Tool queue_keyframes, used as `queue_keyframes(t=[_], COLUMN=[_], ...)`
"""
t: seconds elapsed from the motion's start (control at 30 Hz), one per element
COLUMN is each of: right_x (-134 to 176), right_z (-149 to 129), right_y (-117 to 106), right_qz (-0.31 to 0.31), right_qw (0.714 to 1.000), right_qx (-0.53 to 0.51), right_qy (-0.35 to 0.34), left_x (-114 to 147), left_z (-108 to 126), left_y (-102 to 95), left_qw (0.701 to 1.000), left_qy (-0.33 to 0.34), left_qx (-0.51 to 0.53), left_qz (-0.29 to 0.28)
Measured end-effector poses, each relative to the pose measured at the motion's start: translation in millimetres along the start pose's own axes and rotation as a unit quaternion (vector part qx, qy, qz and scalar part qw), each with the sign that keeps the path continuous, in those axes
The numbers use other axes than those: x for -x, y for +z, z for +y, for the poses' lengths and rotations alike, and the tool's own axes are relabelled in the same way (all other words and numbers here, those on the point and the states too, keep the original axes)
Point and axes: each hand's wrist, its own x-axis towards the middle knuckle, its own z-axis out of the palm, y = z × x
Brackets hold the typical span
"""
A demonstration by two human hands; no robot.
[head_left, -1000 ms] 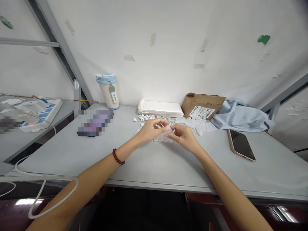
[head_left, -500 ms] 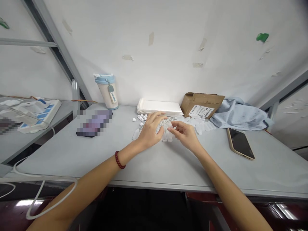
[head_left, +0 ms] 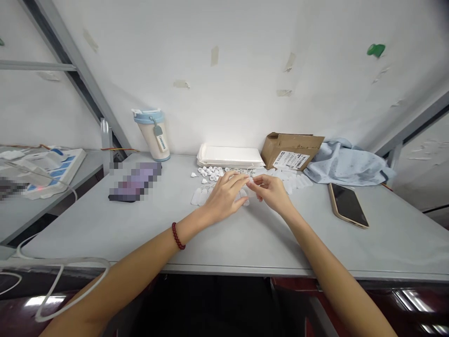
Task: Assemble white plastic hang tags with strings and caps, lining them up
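My left hand (head_left: 224,197) is stretched out palm down over small white parts on the grey table, its thumb apart from the fingers. Those fingertips reach the tips of my right hand (head_left: 271,192), which pinches a small white plastic piece (head_left: 250,180). Most of that piece is hidden by fingers. Behind the left hand lie several small white cap-like parts (head_left: 212,174). Flat translucent tabs (head_left: 198,196) show in front, partly covered by the left hand. More translucent tabs (head_left: 298,181) are spread right of the right hand.
White trays (head_left: 231,155) are stacked by the wall, beside an open cardboard box (head_left: 291,152) and a light blue cloth (head_left: 347,161). A phone (head_left: 348,205) lies right. At left are a tumbler (head_left: 153,135), a purple pixelated item (head_left: 136,181) and a white cable (head_left: 73,260).
My left hand has shifted right and flattened, its fingertips now meeting my right hand's. More white caps show behind it. The whole view has swung slightly.
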Motion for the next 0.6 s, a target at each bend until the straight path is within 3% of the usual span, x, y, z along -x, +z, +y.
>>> queue_keyframes(t=[0.1,0.23,0.47,0.6], right_x=[-6,-10,-10,-11], right_z=[7,13,18,21], right_y=[-7,-8,1,0], right_qz=[-0.014,-0.049,-0.080,-0.091], right_qw=[0.996,0.990,0.988,0.987], right_qx=[0.070,0.121,0.126,0.124], right_qy=[0.048,0.056,0.049,0.037], left_x=[0,-1,-1,-1], left_z=[1,2,-1,-2], left_y=[0.6,-1.6,-2.3,-3.3], left_qw=[1.000,0.999,0.996,0.994], left_qy=[-0.018,-0.045,-0.079,-0.089], left_qx=[-0.002,0.002,0.006,0.010], left_qz=[-0.012,-0.019,-0.031,-0.066])
